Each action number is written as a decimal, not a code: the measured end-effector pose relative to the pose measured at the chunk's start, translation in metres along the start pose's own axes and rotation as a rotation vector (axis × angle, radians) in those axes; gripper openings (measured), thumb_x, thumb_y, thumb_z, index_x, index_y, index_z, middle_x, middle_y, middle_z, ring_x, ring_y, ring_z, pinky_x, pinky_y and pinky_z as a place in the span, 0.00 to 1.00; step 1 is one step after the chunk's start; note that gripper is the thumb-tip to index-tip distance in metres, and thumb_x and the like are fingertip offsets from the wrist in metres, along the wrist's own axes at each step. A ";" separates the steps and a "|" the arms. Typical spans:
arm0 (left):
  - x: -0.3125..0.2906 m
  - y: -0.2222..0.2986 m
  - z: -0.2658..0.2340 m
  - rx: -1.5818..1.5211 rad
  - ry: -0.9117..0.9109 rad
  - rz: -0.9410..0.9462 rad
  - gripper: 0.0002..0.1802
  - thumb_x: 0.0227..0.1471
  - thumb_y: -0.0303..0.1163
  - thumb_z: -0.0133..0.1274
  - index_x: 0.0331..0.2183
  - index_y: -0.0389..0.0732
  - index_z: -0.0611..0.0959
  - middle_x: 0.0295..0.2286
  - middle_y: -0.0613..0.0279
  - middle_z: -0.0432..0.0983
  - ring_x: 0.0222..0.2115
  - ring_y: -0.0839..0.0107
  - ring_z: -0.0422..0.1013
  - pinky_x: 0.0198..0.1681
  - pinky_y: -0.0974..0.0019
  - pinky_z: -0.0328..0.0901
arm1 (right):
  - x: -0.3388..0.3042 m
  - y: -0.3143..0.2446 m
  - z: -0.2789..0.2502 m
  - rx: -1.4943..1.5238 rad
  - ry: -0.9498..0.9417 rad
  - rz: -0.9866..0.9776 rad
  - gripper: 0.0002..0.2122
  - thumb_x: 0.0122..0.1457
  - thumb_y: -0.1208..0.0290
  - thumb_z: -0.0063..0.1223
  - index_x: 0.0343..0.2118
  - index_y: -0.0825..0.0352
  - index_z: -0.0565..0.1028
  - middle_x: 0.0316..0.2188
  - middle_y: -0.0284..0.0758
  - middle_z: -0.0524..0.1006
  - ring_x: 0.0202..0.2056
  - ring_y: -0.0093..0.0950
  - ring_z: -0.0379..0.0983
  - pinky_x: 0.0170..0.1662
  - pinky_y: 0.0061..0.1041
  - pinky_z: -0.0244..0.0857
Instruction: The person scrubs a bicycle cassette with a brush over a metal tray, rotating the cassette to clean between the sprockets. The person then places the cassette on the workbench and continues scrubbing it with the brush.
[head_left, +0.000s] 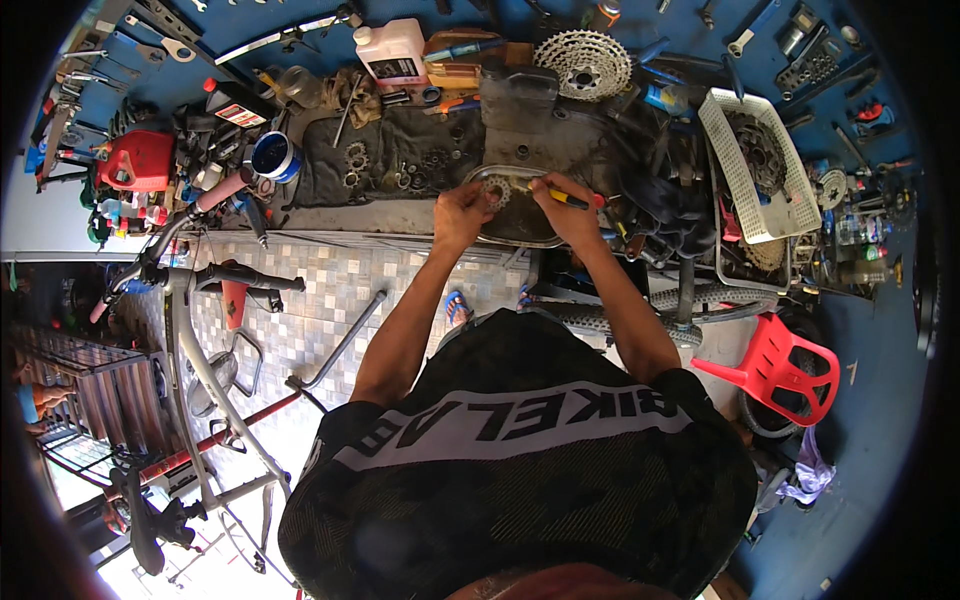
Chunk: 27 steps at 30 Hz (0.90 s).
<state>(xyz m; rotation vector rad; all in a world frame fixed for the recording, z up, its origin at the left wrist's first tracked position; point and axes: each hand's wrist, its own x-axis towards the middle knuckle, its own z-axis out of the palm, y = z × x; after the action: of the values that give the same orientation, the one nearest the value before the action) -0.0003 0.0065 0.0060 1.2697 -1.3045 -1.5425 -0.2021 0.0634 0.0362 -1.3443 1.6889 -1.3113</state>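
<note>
Over a rounded metal tray, the left hand pinches a small grey toothed sprocket; the right hand grips a slim yellow-and-black tool. A loose pinch could drop the sprocket; a slipping tool could nick fingers.

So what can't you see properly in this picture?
In the head view:
Tray: floor partly hidden by the sprocket, left hand and right hand.
Yellow-and-black tool: tip too small to make out.
Metal parts on the black cloth: too small to name.
Wheel: partly behind the red chair.
Another person: mostly cut off at left.
</note>
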 end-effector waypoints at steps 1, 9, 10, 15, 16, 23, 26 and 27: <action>0.001 -0.001 -0.001 0.005 -0.004 0.010 0.24 0.63 0.21 0.54 0.56 0.16 0.73 0.43 0.45 0.84 0.41 0.64 0.83 0.38 0.64 0.82 | -0.001 -0.002 -0.005 -0.023 -0.058 -0.007 0.08 0.63 0.68 0.65 0.37 0.69 0.81 0.29 0.35 0.84 0.30 0.18 0.77 0.39 0.23 0.72; 0.000 0.006 0.002 0.126 -0.020 -0.029 0.23 0.63 0.22 0.55 0.55 0.17 0.74 0.43 0.45 0.84 0.41 0.63 0.83 0.39 0.64 0.82 | -0.001 -0.004 0.003 0.031 -0.038 -0.004 0.12 0.67 0.62 0.62 0.35 0.69 0.81 0.24 0.30 0.79 0.27 0.17 0.70 0.32 0.23 0.65; 0.000 0.008 0.005 0.142 -0.059 -0.020 0.23 0.63 0.22 0.55 0.55 0.17 0.75 0.43 0.45 0.84 0.41 0.63 0.83 0.39 0.64 0.82 | -0.002 -0.012 0.007 0.041 -0.035 -0.068 0.13 0.67 0.62 0.62 0.35 0.69 0.81 0.23 0.29 0.79 0.27 0.17 0.71 0.32 0.23 0.65; 0.000 0.003 0.007 0.047 0.001 0.045 0.20 0.62 0.22 0.55 0.52 0.19 0.78 0.42 0.46 0.84 0.40 0.65 0.83 0.37 0.64 0.82 | 0.000 -0.019 0.000 0.011 -0.040 0.006 0.10 0.65 0.66 0.63 0.35 0.69 0.81 0.24 0.33 0.80 0.29 0.16 0.71 0.36 0.23 0.68; 0.001 0.002 0.008 0.036 -0.001 0.039 0.19 0.62 0.22 0.55 0.52 0.19 0.78 0.42 0.46 0.84 0.40 0.66 0.83 0.37 0.65 0.82 | 0.002 -0.014 -0.004 -0.008 -0.040 0.055 0.10 0.65 0.66 0.63 0.35 0.69 0.81 0.24 0.33 0.79 0.29 0.17 0.71 0.36 0.23 0.68; -0.001 0.011 0.006 0.091 -0.026 0.036 0.18 0.62 0.22 0.55 0.51 0.19 0.80 0.41 0.47 0.84 0.39 0.67 0.82 0.38 0.64 0.83 | 0.001 -0.010 0.001 0.027 -0.053 0.018 0.11 0.66 0.65 0.62 0.35 0.70 0.81 0.25 0.32 0.80 0.29 0.17 0.72 0.35 0.23 0.68; 0.000 0.009 0.013 0.044 0.000 0.048 0.18 0.62 0.22 0.55 0.49 0.19 0.80 0.39 0.50 0.86 0.36 0.68 0.83 0.37 0.65 0.82 | 0.001 -0.005 0.008 0.051 -0.033 -0.028 0.12 0.66 0.64 0.62 0.34 0.70 0.81 0.25 0.31 0.79 0.29 0.17 0.72 0.34 0.23 0.68; -0.001 0.004 0.014 0.034 0.004 0.049 0.18 0.61 0.23 0.55 0.49 0.19 0.80 0.38 0.50 0.86 0.35 0.69 0.83 0.36 0.65 0.81 | -0.001 -0.024 0.015 0.030 -0.038 -0.062 0.12 0.66 0.64 0.63 0.34 0.70 0.81 0.25 0.30 0.79 0.29 0.16 0.72 0.34 0.22 0.68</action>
<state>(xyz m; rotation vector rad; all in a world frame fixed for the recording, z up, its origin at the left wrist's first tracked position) -0.0138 0.0098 0.0100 1.2523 -1.3549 -1.4889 -0.1805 0.0600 0.0538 -1.4059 1.6083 -1.3325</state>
